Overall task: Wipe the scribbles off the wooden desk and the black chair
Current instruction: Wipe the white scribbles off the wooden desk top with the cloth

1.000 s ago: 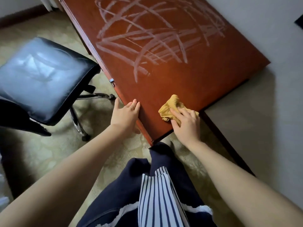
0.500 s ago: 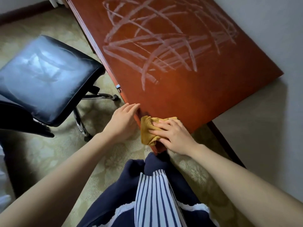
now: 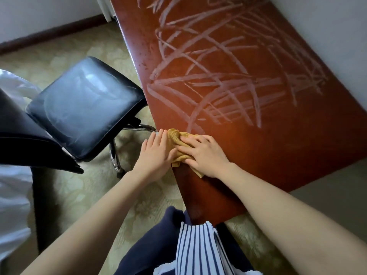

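Observation:
The reddish wooden desk (image 3: 278, 155) fills the upper right, with pale scribbles (image 3: 228, 76) criss-crossing most of its top. A crumpled yellow cloth (image 3: 175, 138) lies at the desk's left edge. My right hand (image 3: 204, 154) presses flat on the cloth with fingers spread. My left hand (image 3: 156, 153) rests with straight fingers against the desk's edge and touches the cloth's left side. The black chair (image 3: 83, 108) stands to the left, its seat smeared with whitish marks.
A light wall (image 3: 327, 26) runs along the desk's far side. Patterned beige carpet (image 3: 79, 195) covers the floor. White bedding (image 3: 14, 205) sits at the far left. The chair's chrome base (image 3: 115, 153) stands near my left hand.
The view has shifted forward along the desk. My right hand has slid the cloth up the left edge toward the scribbles, and my left hand has moved alongside it.

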### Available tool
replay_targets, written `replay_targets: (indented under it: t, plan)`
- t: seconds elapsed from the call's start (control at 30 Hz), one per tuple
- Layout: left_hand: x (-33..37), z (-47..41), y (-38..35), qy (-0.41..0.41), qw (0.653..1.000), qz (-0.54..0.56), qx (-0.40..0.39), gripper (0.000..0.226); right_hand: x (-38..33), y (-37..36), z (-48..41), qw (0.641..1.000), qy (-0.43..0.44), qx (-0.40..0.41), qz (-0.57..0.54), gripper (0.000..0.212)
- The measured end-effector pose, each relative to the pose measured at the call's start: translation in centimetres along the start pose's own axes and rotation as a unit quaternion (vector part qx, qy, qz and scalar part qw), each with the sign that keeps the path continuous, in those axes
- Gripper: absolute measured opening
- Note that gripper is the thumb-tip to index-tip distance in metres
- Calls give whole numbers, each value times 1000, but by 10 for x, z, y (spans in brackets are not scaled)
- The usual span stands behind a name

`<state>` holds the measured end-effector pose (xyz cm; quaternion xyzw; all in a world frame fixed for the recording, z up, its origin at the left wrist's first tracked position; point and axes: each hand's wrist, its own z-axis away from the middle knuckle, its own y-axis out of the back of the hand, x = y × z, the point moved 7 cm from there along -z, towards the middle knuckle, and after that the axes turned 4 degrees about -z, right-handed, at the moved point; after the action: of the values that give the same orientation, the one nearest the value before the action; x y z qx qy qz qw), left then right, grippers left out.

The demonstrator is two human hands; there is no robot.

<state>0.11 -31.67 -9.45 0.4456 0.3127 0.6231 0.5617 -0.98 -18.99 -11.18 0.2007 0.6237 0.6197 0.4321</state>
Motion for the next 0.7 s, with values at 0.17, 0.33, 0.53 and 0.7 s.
replay_targets:
  t: [0.17, 0.33, 0.53, 0.7]
  plan:
    - [5, -15, 9, 19, 1000, -3, -3, 68, 31, 13, -25, 997, -73, 22, -3, 51]
    - [16, -29, 3, -9, 999, -30, -15, 69, 68, 24, -24, 983, -178, 44, -9, 53]
    - [47, -45, 4, -110, 992, -48, 31, 67, 114, 32, 7, 941, -328, 75, -30, 53]
    - [74, -55, 2, -235, 968, -87, 16, 67, 122, 31, 52, 878, -464, 107, -56, 50]
